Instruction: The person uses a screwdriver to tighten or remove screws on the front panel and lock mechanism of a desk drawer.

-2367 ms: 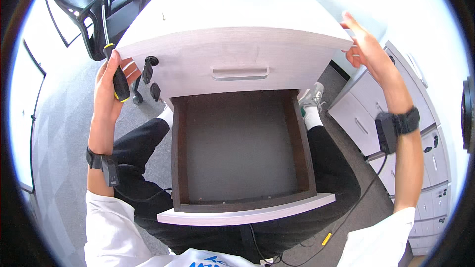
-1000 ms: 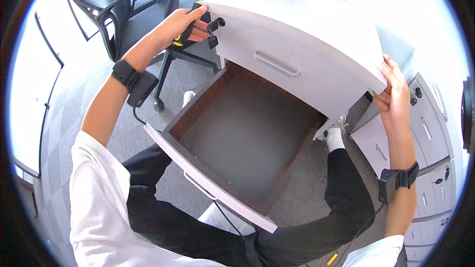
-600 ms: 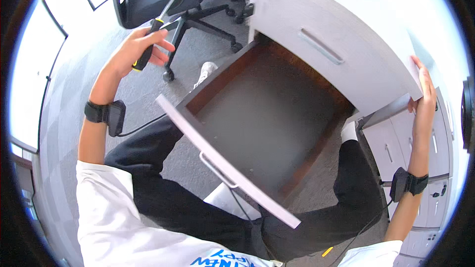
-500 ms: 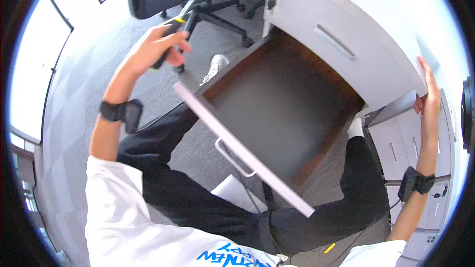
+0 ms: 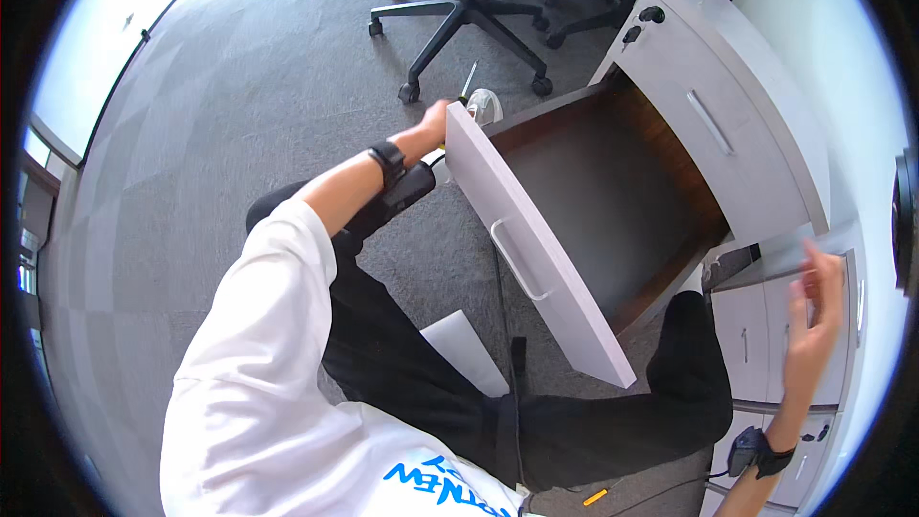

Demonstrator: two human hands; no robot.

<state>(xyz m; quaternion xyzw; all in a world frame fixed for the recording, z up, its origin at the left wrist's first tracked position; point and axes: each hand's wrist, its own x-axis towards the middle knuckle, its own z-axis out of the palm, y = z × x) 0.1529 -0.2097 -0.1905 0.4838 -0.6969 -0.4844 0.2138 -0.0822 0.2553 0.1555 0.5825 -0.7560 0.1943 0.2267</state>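
A pale drawer cabinet [image 5: 751, 124] stands ahead of me with its lower drawer [image 5: 613, 191] pulled far out between my legs. The drawer has a pale front with a curved handle [image 5: 517, 263] and a dark bottom with brown sides. My left hand [image 5: 436, 127] is closed round a screwdriver [image 5: 470, 82] beside the far left end of the drawer front. Only the thin shaft and a bit of the handle show; the drawer front partly hides the fingers. At the cabinet's right side, my right hand [image 5: 814, 311] is raised with its fingers apart, holding nothing.
Office chairs [image 5: 469, 10] on wheels stand beyond the cabinet. More pale drawer units [image 5: 766, 325] line the right wall. A white flat piece [image 5: 466, 352] lies between my legs. A small yellow object [image 5: 595, 497] and thin cables lie on the carpet near me.
My left hand has swung down and right with the screwdriver, from above the floor to the drawer front's end. My right hand has come off the cabinet's side toward me. The view has shifted.
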